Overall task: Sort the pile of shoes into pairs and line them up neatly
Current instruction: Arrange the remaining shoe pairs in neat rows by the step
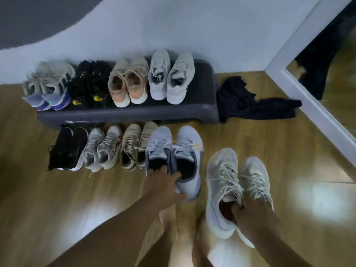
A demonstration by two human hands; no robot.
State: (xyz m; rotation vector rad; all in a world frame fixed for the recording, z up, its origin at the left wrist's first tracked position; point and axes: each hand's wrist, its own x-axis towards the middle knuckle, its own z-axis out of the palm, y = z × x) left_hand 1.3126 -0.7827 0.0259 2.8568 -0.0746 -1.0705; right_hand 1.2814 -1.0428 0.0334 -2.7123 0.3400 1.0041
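Right hand (250,214) tight on cream sneakers (221,170), left hand (163,181) on blue-grey sneakers (189,135)

Eighteen shoes in all, so nine pairs. Four pairs up on one dark step (134,113): a white and purple pair (46,85), a black and yellow pair (90,83), a pink pair (128,81), a pale grey pair (170,78). Four pairs on the floor (57,209) by the step's front edge: a black and white pair (67,151), a silver pair (104,149), a tan pair (134,145), a light blue pair (174,149). One cream pair (237,180) more. One black cloth (248,101). One mirror (331,78). Two hands, a left hand (163,183) and a right hand (249,213).
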